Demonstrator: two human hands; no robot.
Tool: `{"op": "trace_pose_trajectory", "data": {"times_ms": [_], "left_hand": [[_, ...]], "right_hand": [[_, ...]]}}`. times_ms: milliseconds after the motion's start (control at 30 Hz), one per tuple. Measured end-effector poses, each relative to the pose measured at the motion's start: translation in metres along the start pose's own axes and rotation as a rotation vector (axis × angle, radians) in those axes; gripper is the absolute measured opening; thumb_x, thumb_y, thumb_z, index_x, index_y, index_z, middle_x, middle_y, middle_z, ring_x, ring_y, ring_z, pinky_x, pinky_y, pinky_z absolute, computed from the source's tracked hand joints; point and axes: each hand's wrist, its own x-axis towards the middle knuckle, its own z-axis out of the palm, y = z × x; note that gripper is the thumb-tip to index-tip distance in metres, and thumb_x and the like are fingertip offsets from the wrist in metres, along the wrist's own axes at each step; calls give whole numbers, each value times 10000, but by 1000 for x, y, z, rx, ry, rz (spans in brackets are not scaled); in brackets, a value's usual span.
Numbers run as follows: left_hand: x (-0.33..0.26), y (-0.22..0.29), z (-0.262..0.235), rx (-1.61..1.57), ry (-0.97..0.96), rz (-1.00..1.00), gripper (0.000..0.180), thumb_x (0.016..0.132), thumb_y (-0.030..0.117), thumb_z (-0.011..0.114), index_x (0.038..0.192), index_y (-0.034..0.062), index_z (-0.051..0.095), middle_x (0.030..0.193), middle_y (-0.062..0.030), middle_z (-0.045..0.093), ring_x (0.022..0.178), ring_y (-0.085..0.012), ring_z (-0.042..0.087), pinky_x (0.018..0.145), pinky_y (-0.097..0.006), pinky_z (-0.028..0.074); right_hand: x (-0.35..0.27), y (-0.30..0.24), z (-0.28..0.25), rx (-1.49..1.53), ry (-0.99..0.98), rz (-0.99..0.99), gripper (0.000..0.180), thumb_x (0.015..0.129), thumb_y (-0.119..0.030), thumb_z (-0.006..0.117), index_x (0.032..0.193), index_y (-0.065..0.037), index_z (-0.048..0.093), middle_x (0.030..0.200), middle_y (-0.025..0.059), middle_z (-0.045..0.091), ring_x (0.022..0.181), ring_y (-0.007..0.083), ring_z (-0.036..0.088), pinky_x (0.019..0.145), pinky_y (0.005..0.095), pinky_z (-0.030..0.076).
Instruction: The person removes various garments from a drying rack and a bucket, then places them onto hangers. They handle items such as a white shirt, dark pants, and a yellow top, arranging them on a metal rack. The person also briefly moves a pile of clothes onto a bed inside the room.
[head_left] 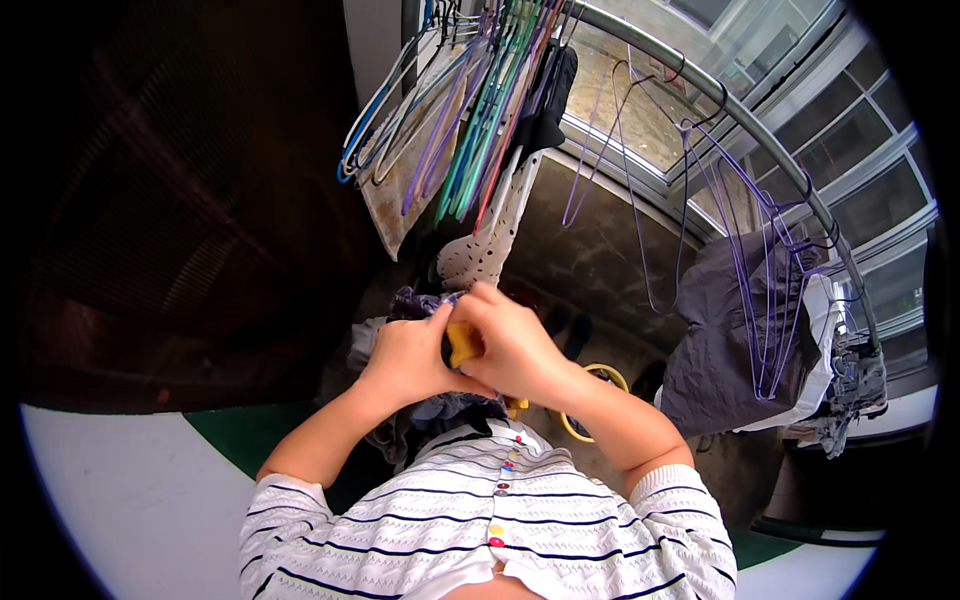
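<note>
My left hand (408, 352) and my right hand (512, 338) meet in front of my body, both closed. Between them shows a small bright yellow piece (463, 343), which looks like soft cloth; its kind is not clear. The right fingers curl over its top, and the left thumb presses from the other side. Most of the left fingers are hidden. Bunched dark clothes (432, 412) lie below and behind the hands. A purple patterned fabric (412, 302) sticks out just beyond the left hand.
A curved metal rail (742, 112) runs overhead. Several coloured hangers (468, 150) crowd its left part, with purple hangers (765, 330) and dark garments (695, 340) at right. A spotted board cover (480, 250) stands ahead. A yellow ring-shaped rim (622, 376) sits beyond my right forearm.
</note>
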Motion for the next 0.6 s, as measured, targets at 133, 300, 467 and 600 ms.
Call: {"op": "trace_pose_trajectory", "data": {"times_ms": [133, 300, 467, 600], "left_hand": [[-12, -33, 33, -494, 91, 127, 326, 681, 297, 815, 904, 102, 680, 851, -97, 701, 848, -284, 690, 714, -344, 537], [-12, -29, -2, -325, 154, 180, 210, 795, 190, 765, 848, 3, 686, 707, -70, 710, 593, -190, 693, 573, -248, 524], [-8, -31, -16, -402, 155, 197, 207, 801, 185, 765, 847, 0, 687, 725, -72, 708, 629, -177, 698, 603, -244, 521], [-9, -44, -21, -437, 151, 179, 186, 812, 158, 755, 854, -7, 678, 735, -57, 705, 635, -140, 683, 617, -240, 512]], "right_hand": [[11, -46, -13, -140, -120, -207, 384, 636, -1, 756, 966, -56, 568, 934, 101, 543, 856, 311, 608, 710, 374, 504], [80, -18, -76, -230, 546, -217, 296, 743, -43, 712, 1002, -26, 571, 984, 110, 581, 926, 292, 593, 826, 375, 482], [132, 81, -108, -376, 979, 36, 493, 816, -183, 683, 1224, -9, 467, 1079, 161, 558, 1085, 332, 511, 976, 438, 375], [124, 95, -111, -337, 842, -28, 572, 831, -263, 734, 1295, -54, 473, 936, 90, 634, 972, 249, 574, 935, 409, 373]]}}
